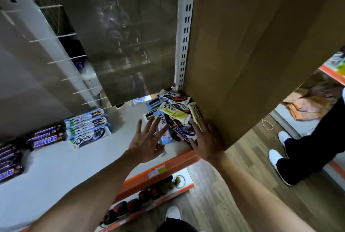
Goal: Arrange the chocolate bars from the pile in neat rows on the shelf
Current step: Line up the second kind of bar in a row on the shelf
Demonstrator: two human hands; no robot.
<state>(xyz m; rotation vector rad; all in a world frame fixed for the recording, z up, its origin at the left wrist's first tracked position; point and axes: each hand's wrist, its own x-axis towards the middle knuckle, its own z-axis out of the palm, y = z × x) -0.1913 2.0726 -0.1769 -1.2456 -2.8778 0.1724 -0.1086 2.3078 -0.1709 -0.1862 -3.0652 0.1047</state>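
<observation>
The pile sits at the shelf's right end, against the panel. The left hand hovers over its front, the right hand at its panel side. Fingers of both are straight, spread, grasping nothing. Pick one brand at a time and extend the matching Dove row, edges flush.

The jumbled pile of wrapped chocolate bars lies at the right end of the pale flat shelf board, against the brown cardboard side panel. Left of it, well apart, sits a row of white-and-blue Dove bars, and just beside that, farther left, the rows of dark brown Snickers bars
</observation>
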